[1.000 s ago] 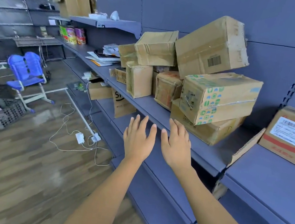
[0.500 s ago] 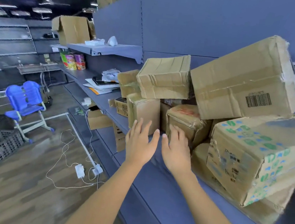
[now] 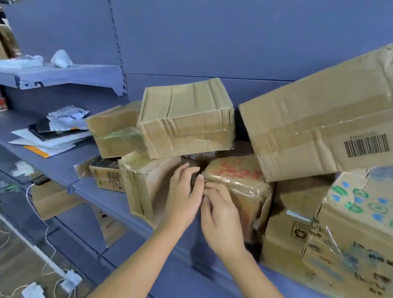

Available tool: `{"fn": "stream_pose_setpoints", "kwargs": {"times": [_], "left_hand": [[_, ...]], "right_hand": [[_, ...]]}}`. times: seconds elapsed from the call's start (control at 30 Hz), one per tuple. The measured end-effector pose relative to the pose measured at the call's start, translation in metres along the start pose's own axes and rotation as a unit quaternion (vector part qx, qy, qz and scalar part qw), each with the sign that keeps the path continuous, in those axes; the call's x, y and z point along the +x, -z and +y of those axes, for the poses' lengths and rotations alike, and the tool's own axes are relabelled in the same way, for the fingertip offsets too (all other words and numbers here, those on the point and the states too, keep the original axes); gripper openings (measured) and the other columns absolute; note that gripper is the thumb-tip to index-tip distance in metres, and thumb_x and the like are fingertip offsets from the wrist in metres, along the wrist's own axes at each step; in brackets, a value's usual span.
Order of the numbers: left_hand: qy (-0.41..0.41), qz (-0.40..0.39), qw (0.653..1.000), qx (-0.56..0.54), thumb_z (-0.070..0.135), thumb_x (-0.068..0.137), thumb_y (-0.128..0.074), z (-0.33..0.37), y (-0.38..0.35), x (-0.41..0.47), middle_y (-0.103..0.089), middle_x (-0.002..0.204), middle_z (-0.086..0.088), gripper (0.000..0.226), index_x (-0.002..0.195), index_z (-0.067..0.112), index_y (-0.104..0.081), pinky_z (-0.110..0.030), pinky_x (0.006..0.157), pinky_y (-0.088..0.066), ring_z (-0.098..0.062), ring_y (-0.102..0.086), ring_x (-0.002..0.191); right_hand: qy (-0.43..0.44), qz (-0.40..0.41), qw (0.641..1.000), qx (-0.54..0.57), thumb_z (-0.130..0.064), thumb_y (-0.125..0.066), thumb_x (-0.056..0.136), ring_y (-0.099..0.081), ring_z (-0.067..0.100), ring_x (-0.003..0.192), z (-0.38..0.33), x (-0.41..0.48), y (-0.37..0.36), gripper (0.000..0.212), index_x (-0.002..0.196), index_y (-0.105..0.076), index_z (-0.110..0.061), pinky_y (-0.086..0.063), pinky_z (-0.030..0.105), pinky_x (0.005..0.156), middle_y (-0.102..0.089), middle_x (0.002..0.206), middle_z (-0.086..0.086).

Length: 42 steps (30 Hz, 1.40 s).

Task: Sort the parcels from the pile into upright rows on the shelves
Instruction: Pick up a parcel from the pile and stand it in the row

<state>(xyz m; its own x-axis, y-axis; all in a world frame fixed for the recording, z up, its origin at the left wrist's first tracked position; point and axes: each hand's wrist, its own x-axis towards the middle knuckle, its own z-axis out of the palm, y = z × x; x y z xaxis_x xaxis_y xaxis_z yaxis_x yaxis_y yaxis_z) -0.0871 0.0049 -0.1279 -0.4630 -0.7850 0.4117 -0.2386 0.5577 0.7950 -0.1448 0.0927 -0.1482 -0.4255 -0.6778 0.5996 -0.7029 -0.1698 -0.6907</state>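
Shelf front lay bare before the red-printed parcel. Left hand lay on the plain parcel just left of it, right hand at its near corner, fingers bent, grip unclear. Barcoded box leaned tilted above it.

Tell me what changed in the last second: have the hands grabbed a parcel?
Both hands reached forward from open air to the pile. The left hand touches the upright box, the right hand the red-printed box beside it; a firm grip isn't clear. The pile itself hasn't shifted.
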Motion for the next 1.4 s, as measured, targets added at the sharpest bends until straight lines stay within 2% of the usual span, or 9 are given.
{"fn": "stream_pose_setpoints", "kwargs": {"times": [0.23,0.4,0.5,0.6,0.83,0.97,1.17,1.27,1.4], "left_hand": [[-0.097,-0.06,0.985,-0.131,0.023,0.09,-0.038,-0.005,0.024,0.033,-0.055,0.105,0.008,0.028,0.104,0.018,-0.061,-0.021,0.09,-0.041,-0.001,-0.052,0.101],[-0.094,-0.152,0.975,-0.135,0.014,0.095,-0.045,-0.02,0.034,0.036,-0.054,0.105,0.01,0.019,0.102,0.027,-0.058,-0.025,0.088,-0.047,0.001,-0.056,0.096],[-0.115,-0.159,0.974,-0.113,0.032,0.09,-0.043,-0.024,0.036,0.04,-0.053,0.105,0.022,0.019,0.094,0.047,-0.053,-0.037,0.09,-0.05,-0.004,-0.057,0.101],[-0.121,-0.135,0.975,-0.13,0.039,0.085,-0.04,-0.021,0.042,0.04,-0.053,0.104,0.028,0.019,0.093,0.052,-0.051,-0.042,0.088,-0.05,-0.007,-0.057,0.104],[-0.214,-0.093,0.951,-0.204,0.027,0.087,-0.041,-0.007,0.073,0.036,-0.054,0.104,0.016,0.023,0.104,0.026,-0.056,-0.024,0.085,-0.047,-0.006,-0.056,0.099],[-0.289,-0.055,0.933,-0.207,0.016,0.085,-0.041,0.002,0.087,0.045,-0.054,0.099,0.006,0.023,0.099,0.009,-0.059,-0.012,0.084,-0.04,-0.005,-0.053,0.097],[-0.312,-0.011,0.928,-0.203,0.011,0.084,-0.043,0.004,0.091,0.055,-0.054,0.101,0.002,0.024,0.098,0.004,-0.061,-0.008,0.085,-0.037,-0.002,-0.052,0.098],[-0.304,-0.001,0.929,-0.212,0.015,0.084,-0.044,0.004,0.097,0.059,-0.052,0.106,-0.001,0.026,0.102,0.006,-0.059,-0.009,0.082,-0.039,-0.006,-0.053,0.095],[-0.369,0.075,0.903,-0.206,0.024,0.085,-0.045,0.004,0.107,0.062,-0.043,0.12,-0.008,0.038,0.114,0.002,-0.051,-0.016,0.086,-0.037,-0.025,-0.052,0.097]], "right_hand": [[-0.071,0.11,0.991,0.029,-0.01,-0.036,0.091,-0.055,0.006,0.088,-0.033,0.025,-0.035,0.028,0.094,-0.064,-0.012,-0.042,0.013,0.075,-0.058,0.092,-0.006],[-0.153,0.165,0.974,0.028,-0.001,-0.044,0.095,-0.057,0.006,0.083,-0.043,0.019,-0.05,0.031,0.088,-0.063,-0.025,-0.04,0.014,0.07,-0.059,0.086,-0.011],[-0.212,0.19,0.957,0.06,-0.01,-0.046,0.098,-0.058,0.005,0.076,-0.051,0.02,-0.055,0.027,0.092,-0.062,-0.031,-0.044,0.025,0.069,-0.065,0.086,-0.01],[-0.286,0.199,0.924,0.159,-0.024,-0.05,0.099,-0.064,0.004,0.097,-0.068,0.031,-0.047,0.014,0.111,-0.054,-0.03,-0.051,0.027,0.083,-0.067,0.11,-0.006],[-0.355,0.186,0.846,0.352,-0.046,-0.062,0.088,-0.056,0.016,0.106,-0.101,0.078,-0.031,0.07,0.145,-0.027,-0.024,-0.046,0.026,0.071,-0.054,0.112,-0.002],[-0.396,0.216,0.788,0.419,-0.052,-0.072,0.079,-0.054,0.017,0.118,-0.112,0.11,-0.04,0.094,0.149,-0.012,-0.033,-0.044,0.037,0.102,-0.054,0.117,0.0],[-0.392,0.271,0.803,0.358,-0.043,-0.068,0.084,-0.05,0.016,0.083,-0.121,0.138,-0.038,0.089,0.149,-0.02,-0.008,-0.035,0.03,0.089,-0.047,0.096,0.002],[-0.41,0.284,0.76,0.417,-0.043,-0.08,0.072,-0.054,0.028,0.111,-0.113,0.14,-0.037,0.103,0.148,-0.013,-0.025,-0.044,0.042,0.1,-0.048,0.123,0.009],[-0.385,0.284,0.753,0.451,-0.038,-0.075,0.077,-0.038,0.039,0.13,-0.1,0.133,-0.029,0.089,0.148,-0.021,-0.03,-0.047,0.052,0.092,-0.042,0.128,0.006]]}}
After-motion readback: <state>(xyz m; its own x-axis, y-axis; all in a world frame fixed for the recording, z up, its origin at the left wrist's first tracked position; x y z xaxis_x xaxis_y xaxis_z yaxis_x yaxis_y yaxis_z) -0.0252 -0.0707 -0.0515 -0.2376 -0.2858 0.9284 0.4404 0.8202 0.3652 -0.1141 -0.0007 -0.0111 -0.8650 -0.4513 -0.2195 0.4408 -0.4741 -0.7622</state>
